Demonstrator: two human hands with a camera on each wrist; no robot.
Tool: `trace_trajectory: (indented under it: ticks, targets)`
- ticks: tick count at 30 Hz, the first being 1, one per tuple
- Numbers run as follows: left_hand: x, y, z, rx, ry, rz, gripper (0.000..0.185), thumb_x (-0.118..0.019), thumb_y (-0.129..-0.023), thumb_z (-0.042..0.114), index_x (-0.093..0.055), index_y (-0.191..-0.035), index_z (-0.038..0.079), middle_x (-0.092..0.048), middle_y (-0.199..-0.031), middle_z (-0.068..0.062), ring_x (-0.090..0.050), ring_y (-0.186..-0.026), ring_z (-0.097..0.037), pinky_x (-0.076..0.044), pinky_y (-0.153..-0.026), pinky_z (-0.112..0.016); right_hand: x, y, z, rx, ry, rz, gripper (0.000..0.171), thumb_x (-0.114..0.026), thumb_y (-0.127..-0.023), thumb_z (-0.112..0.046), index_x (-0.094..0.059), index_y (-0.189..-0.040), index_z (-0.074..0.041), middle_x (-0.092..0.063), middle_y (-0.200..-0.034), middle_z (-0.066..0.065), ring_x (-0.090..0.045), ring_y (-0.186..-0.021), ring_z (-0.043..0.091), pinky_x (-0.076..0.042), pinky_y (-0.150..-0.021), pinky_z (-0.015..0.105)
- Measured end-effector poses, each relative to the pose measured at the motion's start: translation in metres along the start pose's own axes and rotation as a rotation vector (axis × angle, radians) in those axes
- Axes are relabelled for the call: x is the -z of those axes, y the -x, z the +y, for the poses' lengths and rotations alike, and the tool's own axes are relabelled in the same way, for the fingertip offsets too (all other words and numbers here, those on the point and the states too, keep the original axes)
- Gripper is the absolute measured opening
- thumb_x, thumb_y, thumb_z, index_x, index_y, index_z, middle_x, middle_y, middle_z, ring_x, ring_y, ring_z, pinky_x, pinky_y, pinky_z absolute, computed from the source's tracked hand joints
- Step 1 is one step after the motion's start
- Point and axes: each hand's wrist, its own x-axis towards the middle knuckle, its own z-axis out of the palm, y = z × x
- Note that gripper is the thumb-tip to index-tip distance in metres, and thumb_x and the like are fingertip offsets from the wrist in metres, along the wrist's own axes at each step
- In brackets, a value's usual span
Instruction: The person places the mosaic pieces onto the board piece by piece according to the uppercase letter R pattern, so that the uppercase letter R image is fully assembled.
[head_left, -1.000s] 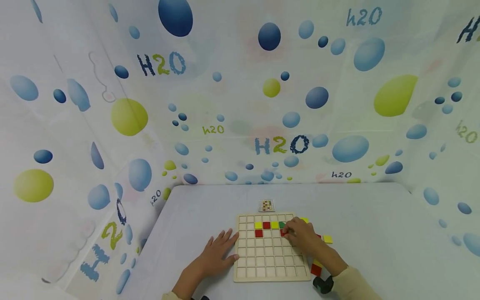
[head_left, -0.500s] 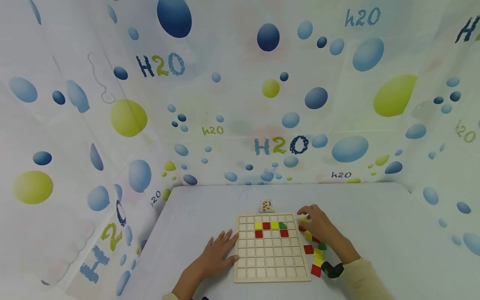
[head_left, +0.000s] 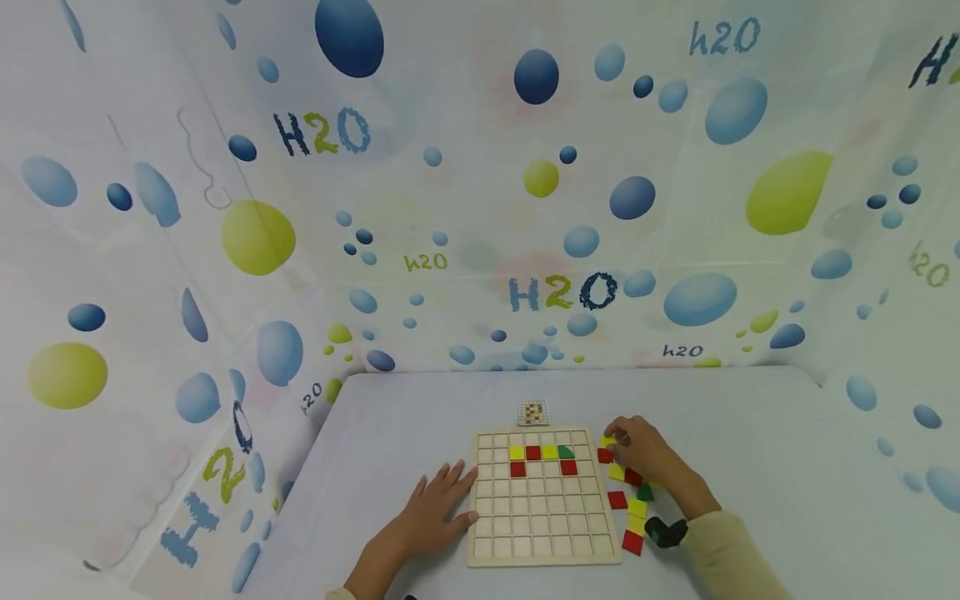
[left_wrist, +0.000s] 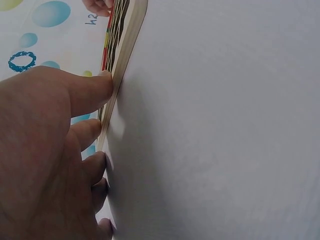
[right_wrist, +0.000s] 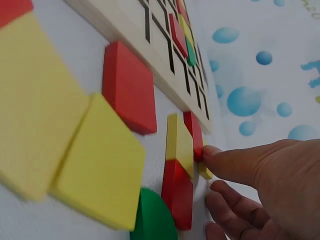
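A wooden grid board (head_left: 540,525) lies on the table with red, yellow and green pieces set in its upper rows. My left hand (head_left: 441,510) rests flat on the cloth, fingers spread, its thumb (left_wrist: 95,92) and fingertips against the board's left edge. Off the upper right corner, my right hand (head_left: 641,446) pinches a yellow tile (right_wrist: 206,171) between thumb and fingers; the tile is partly hidden by them. Right beside it lies a red tile (head_left: 604,456). In the right wrist view a green rounded piece (right_wrist: 152,217) lies near more red and yellow tiles.
Loose tiles run down the board's right side, among them a red tile (head_left: 617,500), a yellow tile (head_left: 637,507) and a red one (head_left: 633,542) nearest me. A small pattern card (head_left: 533,412) lies behind the board. A bubble-printed curtain (head_left: 480,208) hangs behind the table.
My right hand has left the red tile in the board's second filled row, moved right to the loose pieces, and closed its fingers on a yellow tile. The left hand stays put.
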Motion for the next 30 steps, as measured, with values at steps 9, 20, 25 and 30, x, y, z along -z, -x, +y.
trace_trajectory:
  ticks: [9,20,25,30]
  targets:
    - [0.000,-0.001,0.003,-0.006,0.005,0.002,0.072,-0.059,-0.105,0.051,-0.038,-0.165,0.018,-0.028,-0.173,-0.015,-0.022,-0.160,-0.045,-0.013,-0.123,-0.076,0.015,-0.002,0.014,-0.016,0.052,-0.005,0.019,-0.073,-0.098,-0.013,-0.070,-0.116,-0.007,-0.064,-0.113,0.011,-0.060,-0.103,0.027,-0.057,-0.100,0.053]
    - [0.003,0.001,0.006,-0.001,0.002,0.001,0.071,-0.059,-0.105,0.048,-0.038,-0.165,0.016,-0.028,-0.173,-0.017,-0.022,-0.160,-0.047,-0.012,-0.122,-0.077,0.011,-0.004,0.018,-0.007,0.062,-0.046,0.023,-0.077,-0.095,-0.013,-0.069,-0.116,-0.007,-0.061,-0.109,0.009,-0.057,-0.101,0.026,-0.057,-0.100,0.050]
    - [0.002,0.000,0.003,-0.022,0.008,0.015,0.071,-0.058,-0.105,0.049,-0.038,-0.165,0.016,-0.029,-0.172,-0.020,-0.022,-0.158,-0.050,-0.012,-0.121,-0.079,0.010,-0.002,0.014,-0.002,0.043,-0.065,0.024,-0.076,-0.095,-0.013,-0.067,-0.116,-0.007,-0.060,-0.109,0.008,-0.057,-0.100,0.025,-0.058,-0.097,0.048]
    - [0.000,-0.001,0.000,-0.029,0.009,0.023,0.071,-0.057,-0.106,0.051,-0.038,-0.165,0.016,-0.029,-0.172,-0.020,-0.022,-0.158,-0.051,-0.012,-0.121,-0.078,0.008,0.004,0.013,0.003,0.038,-0.069,0.024,-0.075,-0.097,-0.012,-0.066,-0.119,-0.008,-0.059,-0.109,0.007,-0.056,-0.100,0.023,-0.058,-0.097,0.045]
